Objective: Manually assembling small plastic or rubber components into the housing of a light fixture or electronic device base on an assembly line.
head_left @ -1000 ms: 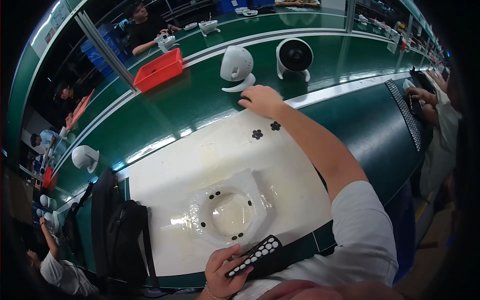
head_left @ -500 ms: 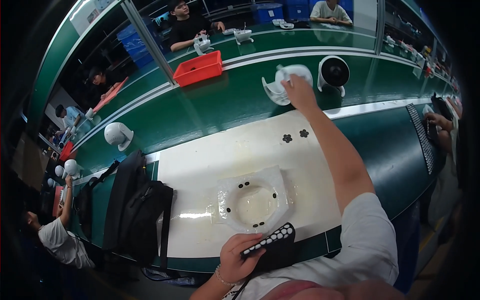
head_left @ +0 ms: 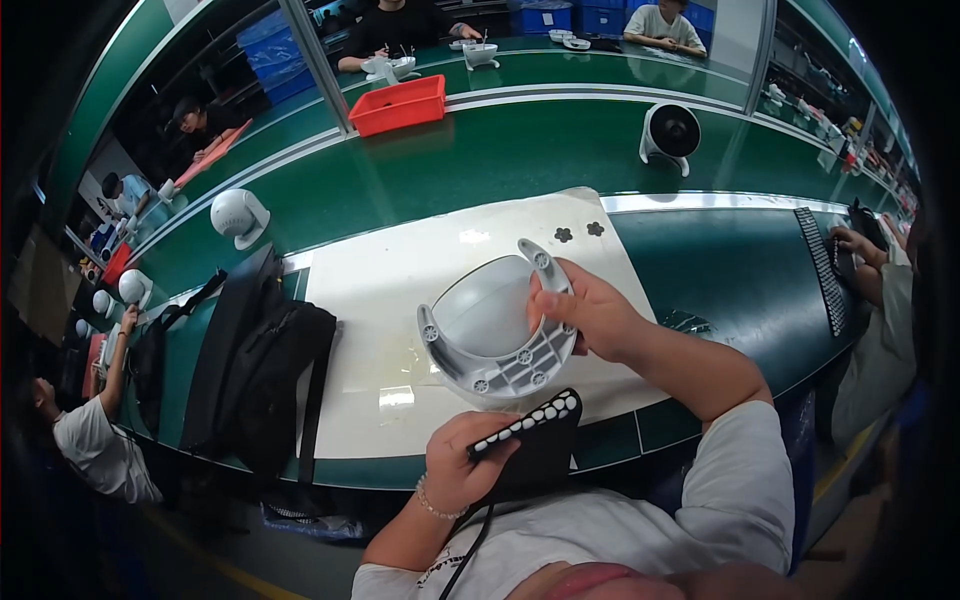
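My right hand is closed round one arm of a white U-shaped bracket. That bracket belongs to a rounded white housing, which is tilted so the bracket's ribbed underside faces me. The unit is over the white work mat, hiding the plastic-wrapped ring seen there earlier. Closer to my body, my left hand grips a black sheet with rows of white round dots. The sheet is just below the bracket's near edge. Two small black flower-shaped pieces lie at the mat's far right.
Left of the mat is a black bag. Another white unit with a dark round front stands on the green bench beyond, a third one at left. A red bin sits at the far side. Co-workers sit around; one hand is at right.
My right hand has brought the white unit from the far bench to over the mat, its underside now toward me. My left hand still holds the dotted sheet.
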Tool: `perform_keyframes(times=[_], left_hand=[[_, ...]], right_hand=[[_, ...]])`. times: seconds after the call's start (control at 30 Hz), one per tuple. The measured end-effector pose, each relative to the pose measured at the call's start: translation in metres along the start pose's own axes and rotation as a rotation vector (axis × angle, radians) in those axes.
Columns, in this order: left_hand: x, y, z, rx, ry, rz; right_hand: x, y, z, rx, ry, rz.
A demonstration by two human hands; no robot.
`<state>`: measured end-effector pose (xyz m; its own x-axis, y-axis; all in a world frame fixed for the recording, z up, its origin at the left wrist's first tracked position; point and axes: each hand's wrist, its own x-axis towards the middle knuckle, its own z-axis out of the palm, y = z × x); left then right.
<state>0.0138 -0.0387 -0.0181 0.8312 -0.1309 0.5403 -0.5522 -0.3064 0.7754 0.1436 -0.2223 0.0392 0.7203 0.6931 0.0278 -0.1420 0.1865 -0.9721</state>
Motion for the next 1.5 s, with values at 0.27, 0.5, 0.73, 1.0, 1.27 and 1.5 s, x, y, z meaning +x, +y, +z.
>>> perform_keyframes(times=[0.27, 0.5, 0.73, 1.0, 1.27, 1.5], left_hand=[[-0.007, -0.002, 0.002, -0.007, 0.048, -0.005], [-0.013, -0.001, -0.001, -0.123, 0.153, -0.137], [-0.014, -0.003, -0.001, -0.315, 0.28, -0.16], [-0.004, -0.002, 0.006, -0.513, 0.32, -0.057], [-0.014, -0.005, 0.0, -0.312, 0.259, -0.118], [-0.015, 0.0, 0.002, -0.273, 0.336, -0.19]], right_hand=[[-0.004, 0.004, -0.005, 0.054, -0.033, 0.106], [-0.025, -0.012, 0.0, -1.036, 0.336, -0.402], [-0.05, -0.021, 0.034, -1.07, -0.349, -0.526], [-0.046, -0.008, 0.038, -1.003, -0.208, -0.46], [-0.054, -0.034, 0.043, -0.991, -0.144, -0.185], [-0.051, -0.02, 0.036, -1.144, -0.123, -0.632]])
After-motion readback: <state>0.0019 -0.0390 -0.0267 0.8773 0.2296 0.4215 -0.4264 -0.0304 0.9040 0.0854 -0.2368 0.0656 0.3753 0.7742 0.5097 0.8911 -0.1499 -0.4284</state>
